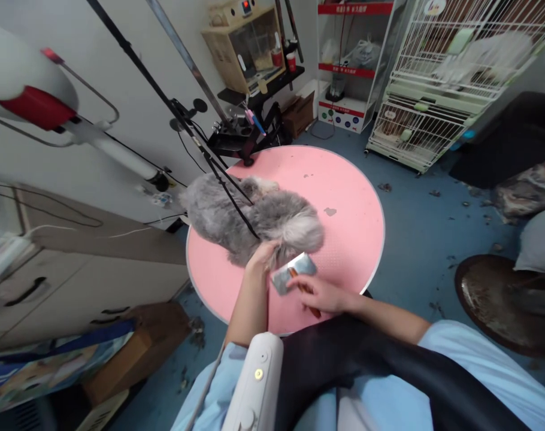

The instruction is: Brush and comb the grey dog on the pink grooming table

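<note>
A grey, long-haired animal [209, 206] is on a round pink grooming table [353, 197], with black straps [227, 191] running down to its body. Its head cannot be made out clearly, and a pale fluffy part points toward the right. My left hand [264, 256] is at the animal's near side, fingers closed on its fur and partly hidden in it. In my right hand [320, 293] is a slicker brush [303, 263], its wooden handle gripped and its flat metallic head just beside the fur and my left hand. Whether the brush touches the fur is unclear.
A dryer with a white and red body [39, 108] hangs at the left on an arm. Behind the table stand a black trolley [236, 140], a shelf rack [347, 72] and stacked cages [420, 126]. Fur clumps [384, 187] lie on the blue floor. A round brown stool [483, 311] is at right.
</note>
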Demonstrator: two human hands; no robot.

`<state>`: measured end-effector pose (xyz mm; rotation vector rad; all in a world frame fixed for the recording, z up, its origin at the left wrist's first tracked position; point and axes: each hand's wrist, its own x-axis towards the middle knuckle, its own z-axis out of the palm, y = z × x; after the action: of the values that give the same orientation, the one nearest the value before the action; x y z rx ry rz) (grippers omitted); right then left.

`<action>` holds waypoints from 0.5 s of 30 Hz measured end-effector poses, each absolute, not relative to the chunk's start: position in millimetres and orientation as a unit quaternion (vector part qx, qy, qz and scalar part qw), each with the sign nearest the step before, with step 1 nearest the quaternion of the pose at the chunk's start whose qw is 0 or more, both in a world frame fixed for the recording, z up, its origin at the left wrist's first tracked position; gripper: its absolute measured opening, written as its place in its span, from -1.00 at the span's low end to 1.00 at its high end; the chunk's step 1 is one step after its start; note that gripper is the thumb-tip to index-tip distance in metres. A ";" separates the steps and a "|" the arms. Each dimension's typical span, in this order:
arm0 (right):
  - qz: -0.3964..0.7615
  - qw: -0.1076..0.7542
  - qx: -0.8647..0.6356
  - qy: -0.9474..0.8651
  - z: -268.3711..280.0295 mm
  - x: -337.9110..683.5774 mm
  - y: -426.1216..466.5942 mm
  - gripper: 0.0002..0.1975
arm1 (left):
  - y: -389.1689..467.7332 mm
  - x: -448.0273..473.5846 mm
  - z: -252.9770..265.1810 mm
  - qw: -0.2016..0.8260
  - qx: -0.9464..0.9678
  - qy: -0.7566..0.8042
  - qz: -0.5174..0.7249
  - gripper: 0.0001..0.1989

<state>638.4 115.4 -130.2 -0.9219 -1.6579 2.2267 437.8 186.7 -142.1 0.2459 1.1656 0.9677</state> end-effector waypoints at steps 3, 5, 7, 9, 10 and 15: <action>0.707 0.193 -0.351 -0.583 -130.1 637.4 118.6 -0.59 | 188.0 438.9 -140.4 0.724 0.106 0.528 0.431 -0.91; 0.737 0.119 -0.339 -0.572 -131.2 637.8 114.5 -0.60 | 187.9 439.3 -141.3 0.711 0.106 0.527 0.454 -0.92; 0.779 0.023 -0.279 -0.561 -131.2 639.5 109.7 -0.61 | 186.8 439.5 -143.1 0.701 0.102 0.537 0.458 -0.91; 0.778 0.036 -0.252 -0.574 -129.3 641.1 109.6 -0.62 | 185.8 439.5 -144.5 0.717 0.099 0.540 0.429 -0.93; 0.759 0.082 -0.267 -0.588 -128.0 641.6 111.5 -0.62 | 185.5 439.4 -144.9 0.729 0.099 0.537 0.413 -0.93; 0.717 0.113 -0.326 -0.606 -123.7 642.0 120.1 -0.61 | 184.6 438.1 -143.5 0.741 0.095 0.525 0.407 -0.88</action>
<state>642.0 120.1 -123.7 -0.9559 -1.7793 2.1026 438.1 184.6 -143.5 0.2093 1.1505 0.8933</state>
